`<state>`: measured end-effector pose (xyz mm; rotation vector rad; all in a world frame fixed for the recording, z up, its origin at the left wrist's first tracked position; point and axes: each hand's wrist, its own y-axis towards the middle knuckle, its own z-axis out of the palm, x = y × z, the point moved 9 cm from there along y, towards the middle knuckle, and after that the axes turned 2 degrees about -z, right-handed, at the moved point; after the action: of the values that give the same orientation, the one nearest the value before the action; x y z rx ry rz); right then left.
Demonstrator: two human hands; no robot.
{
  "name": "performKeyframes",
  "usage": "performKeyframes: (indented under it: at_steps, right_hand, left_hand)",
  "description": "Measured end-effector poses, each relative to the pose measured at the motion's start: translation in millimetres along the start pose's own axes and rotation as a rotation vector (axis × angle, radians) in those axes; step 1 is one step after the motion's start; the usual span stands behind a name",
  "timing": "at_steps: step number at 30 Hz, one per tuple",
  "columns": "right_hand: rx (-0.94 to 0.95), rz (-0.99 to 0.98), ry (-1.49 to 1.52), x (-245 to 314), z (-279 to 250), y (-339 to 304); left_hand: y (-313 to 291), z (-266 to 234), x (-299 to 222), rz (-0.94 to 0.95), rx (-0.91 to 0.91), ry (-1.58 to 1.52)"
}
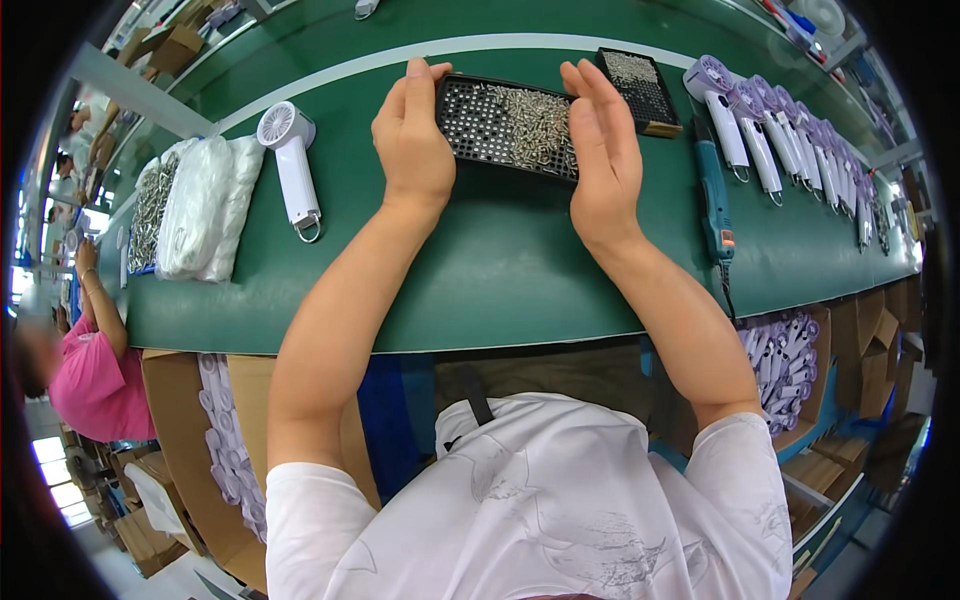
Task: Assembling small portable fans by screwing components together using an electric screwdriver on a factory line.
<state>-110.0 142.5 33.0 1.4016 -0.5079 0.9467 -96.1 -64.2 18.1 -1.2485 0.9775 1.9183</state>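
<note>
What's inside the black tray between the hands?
Black tray: small metal pieces heaped toward the right; holes visible at left. The floor under the heap is covered.

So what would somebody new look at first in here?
Probably the black tray of shiny little metal pieces, perhaps screws, between the left hand and right hand at the green table. Next, the row of purple-and-white fans along the table's right side. Another fan lies to the left of the hands.

A white short-sleeved shirt [545,490] bears grey line drawings [605,560].
</note>
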Motion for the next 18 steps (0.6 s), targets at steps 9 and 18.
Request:
performKeyframes:
  at_steps: [9,18]
  right_hand:
    - [-0.160,0.274,0.098,-44.5,-8.6,-8.1]
    - [-0.164,0.249,0.041,-51.9,-10.0,-9.2]
  left_hand:
    - [-25.2,22.5,-38.9,0.186,-0.038,0.350]
    - [-24.7,26.1,-44.5,0.197,-0.032,0.425]
